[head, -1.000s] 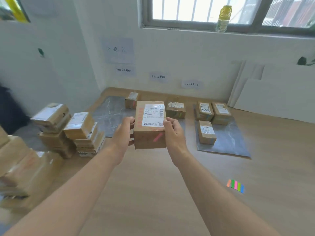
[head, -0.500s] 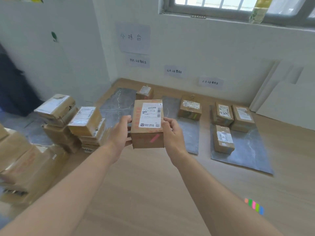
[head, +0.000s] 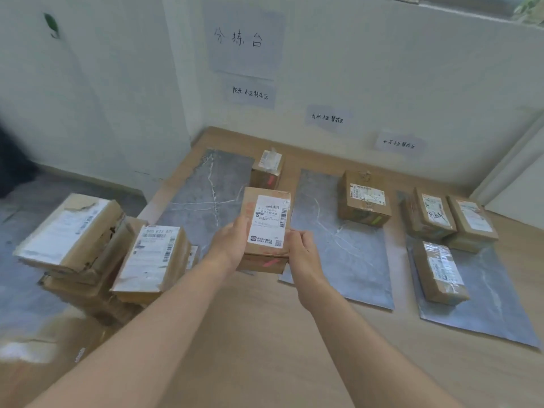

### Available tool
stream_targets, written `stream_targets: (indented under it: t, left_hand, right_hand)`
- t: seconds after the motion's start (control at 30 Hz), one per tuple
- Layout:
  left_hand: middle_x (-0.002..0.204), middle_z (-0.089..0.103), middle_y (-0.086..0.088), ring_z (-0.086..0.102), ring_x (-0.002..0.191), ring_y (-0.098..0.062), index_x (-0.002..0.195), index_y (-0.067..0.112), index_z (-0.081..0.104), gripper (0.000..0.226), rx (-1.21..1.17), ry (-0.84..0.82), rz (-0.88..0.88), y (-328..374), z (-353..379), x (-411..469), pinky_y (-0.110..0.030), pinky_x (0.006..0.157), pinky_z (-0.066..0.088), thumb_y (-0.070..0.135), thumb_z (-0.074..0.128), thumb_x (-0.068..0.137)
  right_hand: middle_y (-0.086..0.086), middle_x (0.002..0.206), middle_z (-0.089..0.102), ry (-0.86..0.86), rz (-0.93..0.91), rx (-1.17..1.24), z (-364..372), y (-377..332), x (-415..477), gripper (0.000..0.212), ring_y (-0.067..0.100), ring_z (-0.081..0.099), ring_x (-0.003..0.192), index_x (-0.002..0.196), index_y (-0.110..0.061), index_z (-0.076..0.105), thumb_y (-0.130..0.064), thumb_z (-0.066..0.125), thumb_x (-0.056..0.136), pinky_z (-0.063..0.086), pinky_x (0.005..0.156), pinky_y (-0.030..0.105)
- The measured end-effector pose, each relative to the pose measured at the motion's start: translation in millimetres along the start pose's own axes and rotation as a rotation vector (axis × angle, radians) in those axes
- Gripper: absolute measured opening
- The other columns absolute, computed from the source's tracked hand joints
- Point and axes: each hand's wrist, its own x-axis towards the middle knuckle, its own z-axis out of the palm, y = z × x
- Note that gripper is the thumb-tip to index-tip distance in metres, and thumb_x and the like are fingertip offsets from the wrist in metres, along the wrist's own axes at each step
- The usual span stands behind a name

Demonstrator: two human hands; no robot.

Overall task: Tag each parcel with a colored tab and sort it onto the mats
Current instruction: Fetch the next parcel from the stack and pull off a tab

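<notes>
Leftmost, a stack of unsorted parcels [head: 88, 248] sits on the wooden floor [head: 279, 348], just off the near left corner of the left mat [head: 194, 198], white labels facing up. A large handwritten paper sign [head: 238, 39] hangs on the wall beyond that grey mat. At the mat's far right corner stands a small parcel [head: 266, 173] with a reddish tab on its near face.

Over the near right corner of the same mat is the held parcel [head: 266, 225], label up, with a pink tab [head: 271, 262] stuck on its near side. The left hand [head: 228, 245] grips its left side and the right hand [head: 303, 254] clasps its near right corner, fingers curled against the cardboard. Whether the box touches the mat cannot be told.

The middle mat [head: 347, 260] bears one box [head: 363, 201] near its far right corner, a green tab [head: 376, 221] on the near face. The right mat [head: 494, 304] carries a scribbled parcel [head: 432, 214] and a neighbouring parcel [head: 471, 222] side by side at its far edge, and a long parcel [head: 440, 272] nearer, along the left edge.
</notes>
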Motion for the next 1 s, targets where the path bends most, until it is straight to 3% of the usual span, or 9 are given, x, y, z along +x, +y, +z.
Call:
stream_targets:
  t: [0.07,0.2,0.33,0.4,0.53,0.7,0.83,0.93,1.0]
  left_hand:
    - [0.09,0.07,0.004,0.063,0.09,-0.017,0.088,0.028,0.069,0.051,0.05,-0.003,-0.072,4,0,33,-0.037,0.089,0.047,0.057,0.028,0.1]
    - [0.092,0.075,0.0,0.069,0.085,-0.018,0.093,0.029,0.071,0.052,0.063,0.018,-0.15,10,4,93,-0.033,0.081,0.053,0.054,0.026,0.098]
    - [0.09,0.076,-0.006,0.073,0.083,-0.024,0.091,0.022,0.072,0.054,0.002,0.057,-0.236,9,11,143,-0.036,0.083,0.058,0.051,0.027,0.097]
    - [0.091,0.076,-0.007,0.074,0.08,-0.026,0.097,0.02,0.072,0.058,-0.038,0.085,-0.264,5,15,162,-0.036,0.078,0.06,0.055,0.026,0.093]
    - [0.092,0.077,-0.006,0.075,0.079,-0.026,0.103,0.021,0.074,0.066,-0.077,0.137,-0.294,-16,22,202,-0.04,0.077,0.061,0.058,0.023,0.082]
    - [0.093,0.077,-0.004,0.074,0.08,-0.024,0.099,0.022,0.074,0.063,-0.088,0.128,-0.275,-21,34,214,-0.032,0.069,0.057,0.051,0.021,0.083]
    - [0.095,0.076,-0.003,0.071,0.086,-0.024,0.099,0.024,0.073,0.056,-0.098,0.152,-0.247,-27,33,215,-0.03,0.067,0.051,0.05,0.025,0.089]
    - [0.109,0.072,-0.005,0.068,0.094,-0.027,0.108,0.029,0.067,0.065,-0.068,0.208,-0.192,-39,33,215,-0.044,0.086,0.055,0.061,0.022,0.073]
    - [0.112,0.069,-0.005,0.067,0.095,-0.025,0.112,0.029,0.065,0.062,-0.047,0.224,-0.139,-27,32,196,-0.038,0.076,0.057,0.058,0.023,0.076]
  right_hand:
    - [-0.003,0.1,0.065,0.013,0.046,0.009,12,1,24,0.02,-0.008,0.058,0.044,0.114,-0.007,0.053,-0.023,0.043,0.106,0.041,0.045,0.008]
    - [-0.004,0.1,0.062,0.044,0.14,0.082,38,7,67,0.02,-0.003,0.062,0.05,0.116,-0.009,0.051,-0.024,0.043,0.105,0.042,0.042,0.009]
    - [-0.004,0.115,0.067,0.079,0.187,0.116,57,16,110,0.026,0.003,0.066,0.094,0.122,-0.019,0.054,-0.031,0.043,0.102,0.049,0.066,0.019]
    - [-0.005,0.116,0.07,0.083,0.2,0.11,63,20,131,0.029,0.008,0.065,0.101,0.119,-0.02,0.059,-0.031,0.041,0.099,0.049,0.068,0.02]
    - [-0.004,0.106,0.075,0.06,0.2,0.082,70,27,163,0.036,0.011,0.067,0.088,0.113,-0.015,0.066,-0.027,0.036,0.098,0.05,0.054,0.015]
    - [-0.011,0.112,0.075,0.031,0.192,0.062,73,46,193,0.047,0.013,0.071,0.105,0.121,-0.03,0.066,-0.034,0.036,0.085,0.058,0.086,0.033]
    - [-0.01,0.115,0.073,0.017,0.165,0.073,68,36,188,0.043,-0.005,0.069,0.086,0.123,-0.026,0.068,-0.017,0.034,0.099,0.048,0.059,0.006]
    - [-0.014,0.097,0.069,0.047,0.139,0.102,64,29,170,0.035,-0.004,0.062,0.074,0.107,-0.025,0.068,-0.017,0.033,0.105,0.042,0.052,0.004]
    - [-0.021,0.087,0.056,0.076,0.166,0.132,59,19,153,0.031,-0.007,0.055,0.068,0.088,-0.036,0.056,-0.026,0.034,0.108,0.042,0.059,0.01]
